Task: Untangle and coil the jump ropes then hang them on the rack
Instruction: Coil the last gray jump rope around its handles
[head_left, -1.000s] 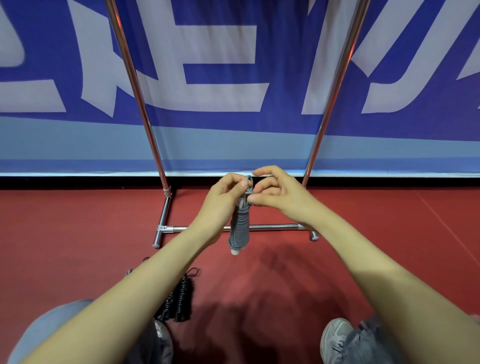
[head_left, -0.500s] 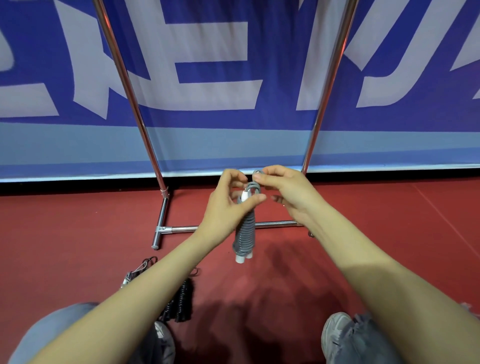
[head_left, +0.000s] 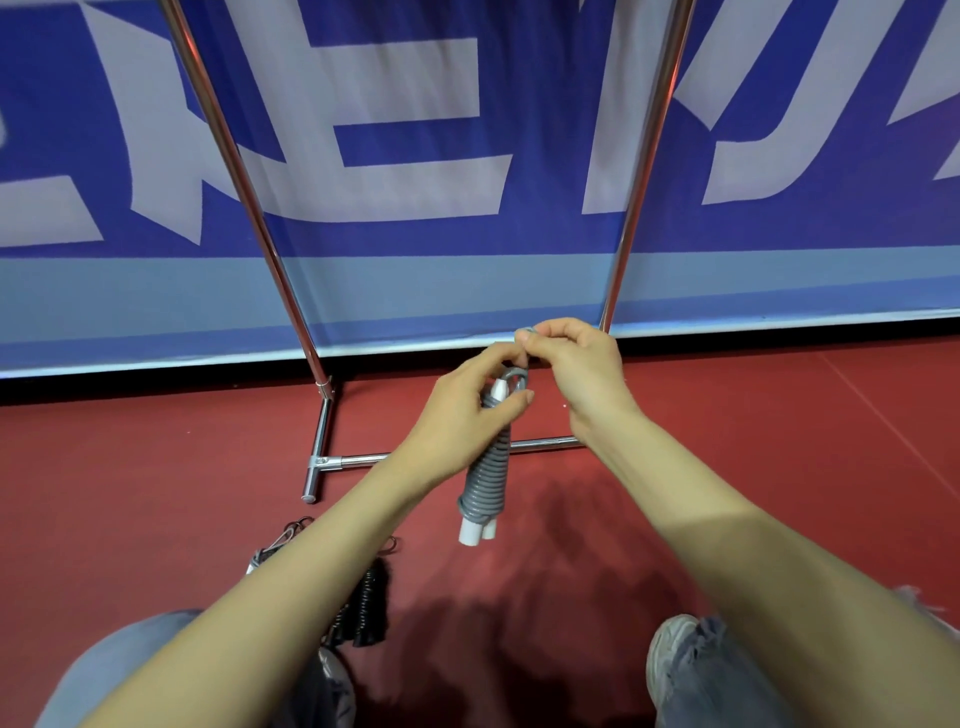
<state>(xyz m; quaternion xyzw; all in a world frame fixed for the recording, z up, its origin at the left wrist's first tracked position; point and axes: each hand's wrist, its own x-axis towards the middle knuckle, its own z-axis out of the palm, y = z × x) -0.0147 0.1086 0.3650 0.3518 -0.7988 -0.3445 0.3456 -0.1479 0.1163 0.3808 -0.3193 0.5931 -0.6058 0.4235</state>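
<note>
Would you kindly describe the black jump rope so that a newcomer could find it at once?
Start at the metal rack on the red floor, then come toward the person. There lies the black jump rope, partly under the left forearm. Unlike the grey jump rope held by the left hand and right hand, it rests untouched on the floor.

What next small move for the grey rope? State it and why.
Probably tuck the pinched loop through, locking the coil: the right hand holds it above the grey coiled jump rope with white handles, which the left hand grips.
</note>
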